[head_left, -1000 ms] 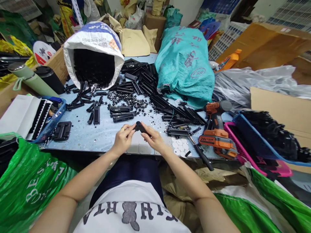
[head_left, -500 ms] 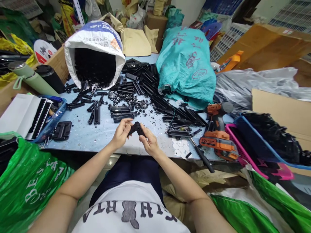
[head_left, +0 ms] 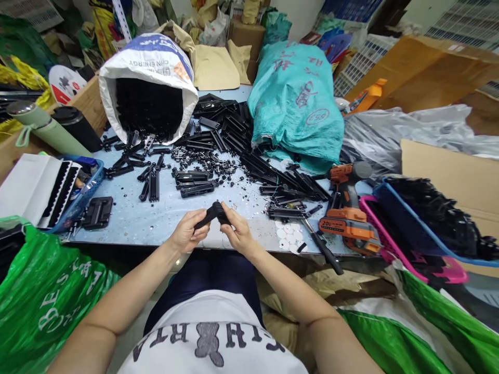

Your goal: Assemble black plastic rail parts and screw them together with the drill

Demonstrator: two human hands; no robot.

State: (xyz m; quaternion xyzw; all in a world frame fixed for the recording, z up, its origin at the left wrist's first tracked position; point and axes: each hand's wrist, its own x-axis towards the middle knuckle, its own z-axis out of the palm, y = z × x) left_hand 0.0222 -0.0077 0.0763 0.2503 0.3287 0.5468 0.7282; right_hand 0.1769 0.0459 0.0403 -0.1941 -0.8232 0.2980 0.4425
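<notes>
Black and bent at a joint in its middle, the plastic-looking piece (head_left: 210, 212) in your hands sits near the centre of the frame, by the near edge of the pale blue table (head_left: 128, 221). Your left hand (head_left: 189, 231) is closed around one arm of it; your right hand (head_left: 237, 228) grips the other arm between thumb and fingers, and the joint points towards the top of the frame.

Just beyond your hands, a little left of centre, you have a small stack of black strips (head_left: 195, 183), with loose pins (head_left: 202, 157) scattered behind it. A long heap of black bars (head_left: 237, 130) runs from the upper middle down towards the right. White discs (head_left: 288, 236) lie right of your right hand, with a black-handled tool (head_left: 327, 254) beside them and an orange drill (head_left: 349, 223) farther right.

At the upper left a white sack (head_left: 156, 59) lies with its mouth towards you, full of something black; a teal sack (head_left: 296, 98) rests at the upper right of centre. Over on the left of the frame you have a square black part (head_left: 98, 213) next to a blue basket (head_left: 80, 202).
</notes>
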